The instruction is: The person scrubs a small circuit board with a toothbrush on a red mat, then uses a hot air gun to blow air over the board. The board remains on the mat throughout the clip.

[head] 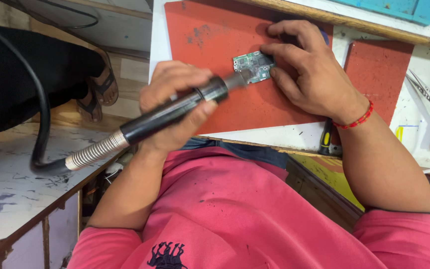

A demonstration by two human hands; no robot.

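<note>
A small green circuit board [251,66] lies on a red work mat [210,35]. My right hand [309,69], with a red bead bracelet at the wrist, presses its fingers on the board's right edge and holds it flat. My left hand [172,97] grips a black hot-air tool handle [170,113] with a metal spring collar and a black hose [41,124]. The tool's metal nozzle points at the board's lower left part, just above it. My pink shirt fills the bottom of the view.
A smaller red mat piece [376,69] lies to the right, with metal tweezers [429,92] beyond it. A black and yellow screwdriver [327,139] sits at the bench edge. A stained white side table [16,189] stands at left. Another person's sandalled feet [100,89] rest on the floor.
</note>
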